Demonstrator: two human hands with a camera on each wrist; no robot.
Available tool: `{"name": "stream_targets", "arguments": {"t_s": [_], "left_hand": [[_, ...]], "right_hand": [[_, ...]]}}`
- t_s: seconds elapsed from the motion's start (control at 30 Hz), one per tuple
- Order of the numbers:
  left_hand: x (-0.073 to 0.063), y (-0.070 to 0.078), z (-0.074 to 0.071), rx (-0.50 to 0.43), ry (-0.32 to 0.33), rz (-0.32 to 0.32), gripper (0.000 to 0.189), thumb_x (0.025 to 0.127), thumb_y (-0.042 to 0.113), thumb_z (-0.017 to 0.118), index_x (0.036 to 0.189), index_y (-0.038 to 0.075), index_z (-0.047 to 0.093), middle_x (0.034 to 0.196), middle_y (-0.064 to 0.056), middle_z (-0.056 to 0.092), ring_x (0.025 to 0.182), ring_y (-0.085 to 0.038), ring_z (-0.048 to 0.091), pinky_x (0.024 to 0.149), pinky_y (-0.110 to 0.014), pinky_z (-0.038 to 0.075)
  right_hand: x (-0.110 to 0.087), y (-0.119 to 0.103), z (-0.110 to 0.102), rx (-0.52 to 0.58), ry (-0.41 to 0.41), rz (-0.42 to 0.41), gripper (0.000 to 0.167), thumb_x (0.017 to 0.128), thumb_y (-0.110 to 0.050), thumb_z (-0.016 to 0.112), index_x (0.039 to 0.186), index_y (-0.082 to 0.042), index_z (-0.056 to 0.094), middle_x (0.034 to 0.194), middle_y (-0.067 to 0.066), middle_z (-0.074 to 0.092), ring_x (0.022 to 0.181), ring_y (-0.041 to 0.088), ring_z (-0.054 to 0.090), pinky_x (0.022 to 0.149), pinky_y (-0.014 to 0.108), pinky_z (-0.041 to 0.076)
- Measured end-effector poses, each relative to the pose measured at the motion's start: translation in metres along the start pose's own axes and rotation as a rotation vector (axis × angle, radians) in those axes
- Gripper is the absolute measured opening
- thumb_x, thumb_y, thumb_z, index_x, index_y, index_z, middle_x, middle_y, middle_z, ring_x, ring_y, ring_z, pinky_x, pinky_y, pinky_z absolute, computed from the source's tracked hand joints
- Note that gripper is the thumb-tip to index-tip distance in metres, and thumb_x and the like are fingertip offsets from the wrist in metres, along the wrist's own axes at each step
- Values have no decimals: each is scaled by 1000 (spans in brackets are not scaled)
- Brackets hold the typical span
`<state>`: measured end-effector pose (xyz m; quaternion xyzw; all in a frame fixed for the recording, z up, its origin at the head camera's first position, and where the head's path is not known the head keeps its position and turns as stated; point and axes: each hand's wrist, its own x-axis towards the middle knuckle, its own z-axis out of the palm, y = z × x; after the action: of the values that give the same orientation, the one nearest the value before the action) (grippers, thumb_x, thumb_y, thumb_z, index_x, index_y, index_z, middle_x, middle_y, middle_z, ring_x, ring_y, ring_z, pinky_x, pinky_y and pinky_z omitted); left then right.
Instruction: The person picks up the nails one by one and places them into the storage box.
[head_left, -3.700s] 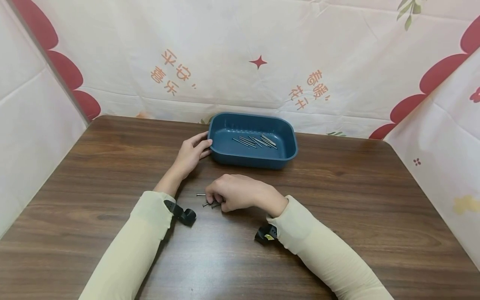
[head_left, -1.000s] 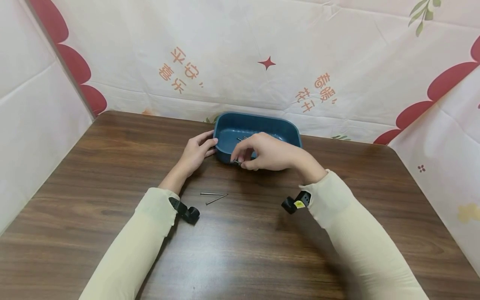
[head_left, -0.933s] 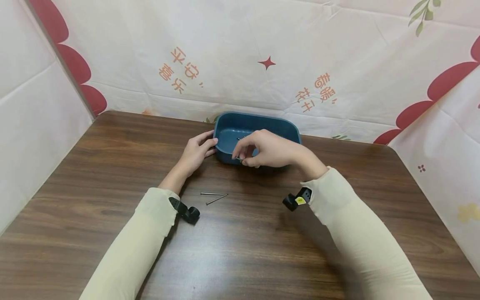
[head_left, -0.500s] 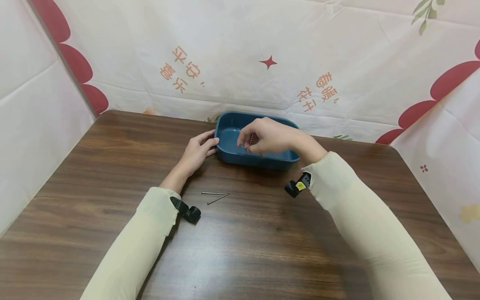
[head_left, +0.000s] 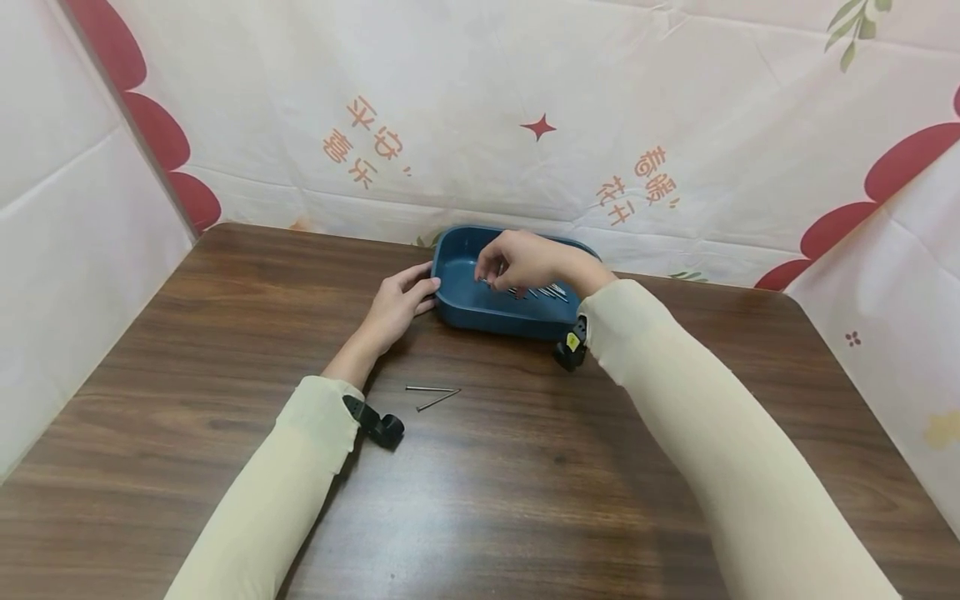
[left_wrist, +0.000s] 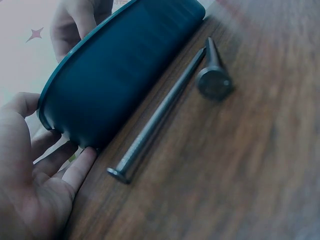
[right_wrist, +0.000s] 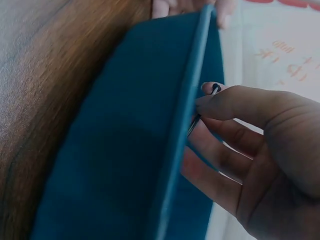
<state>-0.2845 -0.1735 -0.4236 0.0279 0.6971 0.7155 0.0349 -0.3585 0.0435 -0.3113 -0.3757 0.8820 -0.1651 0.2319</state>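
Note:
My left hand (head_left: pixel 392 312) rests against the left end of a blue plastic basin (head_left: pixel 495 321), with its thumb at the rim and the other fingers along the outer wall. Over the inside of the basin, my right hand (head_left: pixel 521 260) pinches a nail (right_wrist: pixel 215 89) between thumb and fingertips; its head sticks out above them. Several loose nails (head_left: pixel 555 292) lie on the basin floor, partly hidden below the right hand. Two more nails lie on the table before the basin: a level one (head_left: pixel 427 388) and a slanted one (head_left: pixel 437 401), their tips close together.
The brown wood-grain table (head_left: pixel 247 350) carries the basin near its back edge. A white printed cloth (head_left: pixel 465 67) hangs right behind it, with more cloth at both sides. Black wrist cameras (head_left: pixel 386 431) stick out below the sleeves.
My right hand has picked up from the table nails, then moved up and away over the front rim to above the basin. The left hand has stayed at the basin's left end.

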Motion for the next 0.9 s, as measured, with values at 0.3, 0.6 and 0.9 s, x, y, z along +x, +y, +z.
{"name": "stream_targets", "arguments": {"t_s": [0.3,0.6,0.9], "left_hand": [[-1,0,0,-2,-6,5,54,105,22,55,154,5,42,155,-17,46,136,-29,56,109,-36,53],[-1,0,0,-8,-6,3,53,105,23,54,154,5,42,155,-16,46,137,-29,55,110,-38,53],[0,-1,-1,0,-4,0,54,105,23,55,154,5,42,155,-16,47,136,-29,56,111,-39,53]], "right_hand": [[20,17,6,52,-13,94,22,97,-3,60,115,-6,71,102,11,67,89,22,63,66,33,64],[36,22,13,23,-13,109,21,98,-7,57,114,-7,71,103,11,67,85,24,65,68,38,64],[43,20,15,-1,-7,148,20,98,-5,58,113,-6,71,106,12,68,86,23,64,65,34,63]]}}
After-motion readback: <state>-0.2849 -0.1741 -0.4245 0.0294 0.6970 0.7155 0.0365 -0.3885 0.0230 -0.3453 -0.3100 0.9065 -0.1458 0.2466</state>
